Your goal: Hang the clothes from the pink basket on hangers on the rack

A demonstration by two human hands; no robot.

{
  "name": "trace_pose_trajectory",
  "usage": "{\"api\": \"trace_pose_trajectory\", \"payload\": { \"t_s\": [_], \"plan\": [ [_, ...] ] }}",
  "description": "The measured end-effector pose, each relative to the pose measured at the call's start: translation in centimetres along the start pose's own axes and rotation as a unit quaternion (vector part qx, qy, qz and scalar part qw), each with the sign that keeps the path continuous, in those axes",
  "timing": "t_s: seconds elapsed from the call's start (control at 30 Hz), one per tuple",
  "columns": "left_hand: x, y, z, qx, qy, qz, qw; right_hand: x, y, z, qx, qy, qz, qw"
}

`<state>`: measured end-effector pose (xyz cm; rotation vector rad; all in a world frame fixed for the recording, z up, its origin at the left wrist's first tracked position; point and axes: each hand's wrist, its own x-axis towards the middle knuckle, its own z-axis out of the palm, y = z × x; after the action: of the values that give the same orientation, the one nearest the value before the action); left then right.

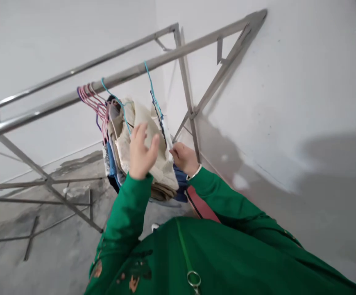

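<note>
My left hand (141, 152) is raised in front of a cream garment (147, 112), fingers apart and nothing in its grasp. This garment hangs among several others beside a light-blue hanger (116, 97). My right hand (184, 157) pinches the lower end of a narrow white garment edge (168, 137). That white piece, with dark trim, hangs from another light-blue hanger (151, 87) hooked farther right on the rail. Much of the white garment is hidden edge-on, and the cream one partly covers the clothes behind it.
The metal drying rack (57, 101) has two long rails and crossed legs, with one end near the white wall (288, 82). Pink hangers (96, 100) with clothes crowd to the left. Dark blue cloth (180, 186) and a pink item (204, 205) lie below my right hand.
</note>
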<state>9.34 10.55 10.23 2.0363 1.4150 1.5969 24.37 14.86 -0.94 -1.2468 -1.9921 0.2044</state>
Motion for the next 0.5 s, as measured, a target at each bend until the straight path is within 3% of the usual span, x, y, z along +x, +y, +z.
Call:
{"api": "trace_pose_trajectory", "payload": {
  "t_s": [0.13, 0.2, 0.27, 0.4, 0.5],
  "plan": [
    [4.8, -7.1, 6.6, -0.080, -0.032, -0.029, 0.996, -2.9, 1.5, -1.7, 0.080, -0.064, -0.095, 0.990],
    [5.5, -8.3, 8.4, -0.118, -0.057, -0.062, 0.989, -4.9, 1.8, -2.2, 0.161, -0.084, -0.132, 0.974],
    [5.6, -7.6, 8.9, -0.157, -0.062, -0.095, 0.981, -7.1, 2.4, -2.0, 0.236, -0.088, -0.115, 0.961],
    [6.4, -2.5, 6.1, -0.284, -0.099, -0.176, 0.937, -11.1, 4.1, -0.3, 0.341, -0.086, 0.075, 0.933],
    [7.7, 1.6, 2.7, -0.377, -0.154, -0.213, 0.888, -12.3, 5.9, -0.5, 0.463, 0.010, 0.255, 0.849]
  ]
}}
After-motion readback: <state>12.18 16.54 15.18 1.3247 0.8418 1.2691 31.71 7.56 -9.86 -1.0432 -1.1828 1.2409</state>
